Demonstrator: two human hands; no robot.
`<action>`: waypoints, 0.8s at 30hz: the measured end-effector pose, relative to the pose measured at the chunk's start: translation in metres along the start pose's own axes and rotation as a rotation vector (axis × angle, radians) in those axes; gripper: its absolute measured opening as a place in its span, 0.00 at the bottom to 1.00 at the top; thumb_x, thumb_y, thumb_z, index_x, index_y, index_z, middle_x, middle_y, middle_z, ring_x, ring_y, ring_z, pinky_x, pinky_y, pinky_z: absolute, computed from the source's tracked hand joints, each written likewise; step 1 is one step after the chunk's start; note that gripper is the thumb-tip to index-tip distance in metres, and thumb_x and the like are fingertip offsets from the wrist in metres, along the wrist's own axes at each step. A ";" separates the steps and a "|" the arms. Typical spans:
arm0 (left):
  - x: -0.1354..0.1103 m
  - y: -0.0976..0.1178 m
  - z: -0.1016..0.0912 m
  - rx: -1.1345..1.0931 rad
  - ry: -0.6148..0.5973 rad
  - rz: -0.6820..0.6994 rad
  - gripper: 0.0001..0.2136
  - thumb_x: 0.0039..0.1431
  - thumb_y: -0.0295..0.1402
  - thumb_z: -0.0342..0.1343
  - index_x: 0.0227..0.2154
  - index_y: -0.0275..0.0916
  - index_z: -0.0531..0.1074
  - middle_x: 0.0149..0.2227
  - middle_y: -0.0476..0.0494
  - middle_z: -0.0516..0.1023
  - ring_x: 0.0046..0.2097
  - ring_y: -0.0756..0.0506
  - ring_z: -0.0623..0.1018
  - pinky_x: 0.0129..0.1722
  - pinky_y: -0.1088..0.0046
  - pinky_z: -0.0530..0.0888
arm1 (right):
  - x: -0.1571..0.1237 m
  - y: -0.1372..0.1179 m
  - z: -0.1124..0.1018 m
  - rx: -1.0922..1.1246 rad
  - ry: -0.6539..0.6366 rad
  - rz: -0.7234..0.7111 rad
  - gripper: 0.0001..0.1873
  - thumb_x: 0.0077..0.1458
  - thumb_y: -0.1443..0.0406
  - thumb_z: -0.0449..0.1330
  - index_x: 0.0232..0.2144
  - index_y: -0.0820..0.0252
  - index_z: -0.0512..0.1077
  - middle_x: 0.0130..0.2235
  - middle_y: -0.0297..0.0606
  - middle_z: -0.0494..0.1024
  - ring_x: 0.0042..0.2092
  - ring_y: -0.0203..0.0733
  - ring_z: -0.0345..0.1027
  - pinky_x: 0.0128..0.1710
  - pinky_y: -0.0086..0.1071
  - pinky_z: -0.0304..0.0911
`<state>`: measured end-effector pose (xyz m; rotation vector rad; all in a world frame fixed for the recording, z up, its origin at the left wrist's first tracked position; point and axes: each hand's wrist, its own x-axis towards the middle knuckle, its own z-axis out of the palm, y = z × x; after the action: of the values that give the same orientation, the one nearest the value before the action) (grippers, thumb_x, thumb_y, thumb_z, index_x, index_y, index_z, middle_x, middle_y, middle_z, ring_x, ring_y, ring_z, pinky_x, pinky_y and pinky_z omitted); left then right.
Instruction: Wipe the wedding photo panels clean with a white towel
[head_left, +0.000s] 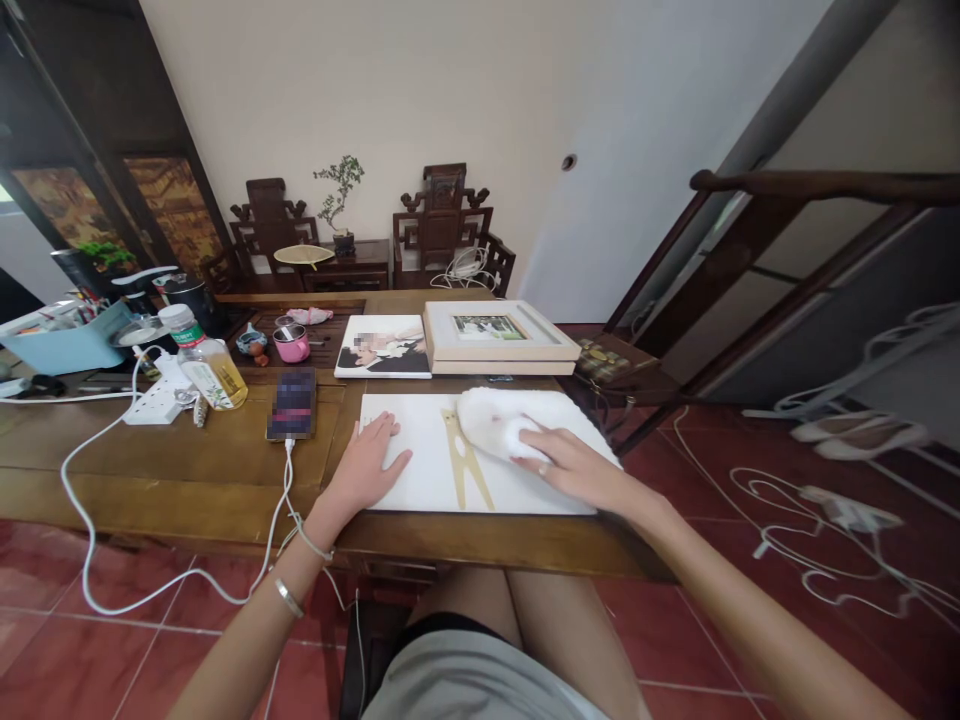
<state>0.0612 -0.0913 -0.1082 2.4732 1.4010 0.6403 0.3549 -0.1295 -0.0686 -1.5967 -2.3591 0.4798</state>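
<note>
A white board (412, 480) lies flat near the table's front edge. My left hand (371, 462) rests on its left part, palm down, fingers stretched out and thumb apart. Across the board's upper right spreads a white fluffy pad (484, 405). My right hand (562, 458) is on that pad, its fingers closed around a white rounded thing (517, 435) whose kind I cannot make out. Between the hands, a flat pale-yellow shape with two spread legs (457, 458) shows on the board; whether it is printed or loose I cannot tell.
Behind the board are a photo panel (384, 350) and stacked picture frames (499, 340). To the left are a phone (292, 403) on a white cable, a pink cup (291, 343), a bottle (202, 360), a power strip (159, 398) and a blue bin (71, 345). The wooden table (487, 540) ends close to my lap.
</note>
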 end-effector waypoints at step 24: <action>0.003 -0.002 -0.002 -0.016 -0.018 0.000 0.18 0.62 0.40 0.46 0.51 0.36 0.63 0.60 0.35 0.62 0.63 0.41 0.58 0.62 0.51 0.50 | 0.020 0.013 -0.003 -0.044 0.058 -0.036 0.13 0.56 0.59 0.47 0.33 0.57 0.69 0.47 0.46 0.74 0.57 0.57 0.59 0.50 0.45 0.58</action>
<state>0.0600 -0.0879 -0.1066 2.4612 1.3837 0.6254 0.3597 -0.1061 -0.0708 -1.5624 -2.3671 0.3714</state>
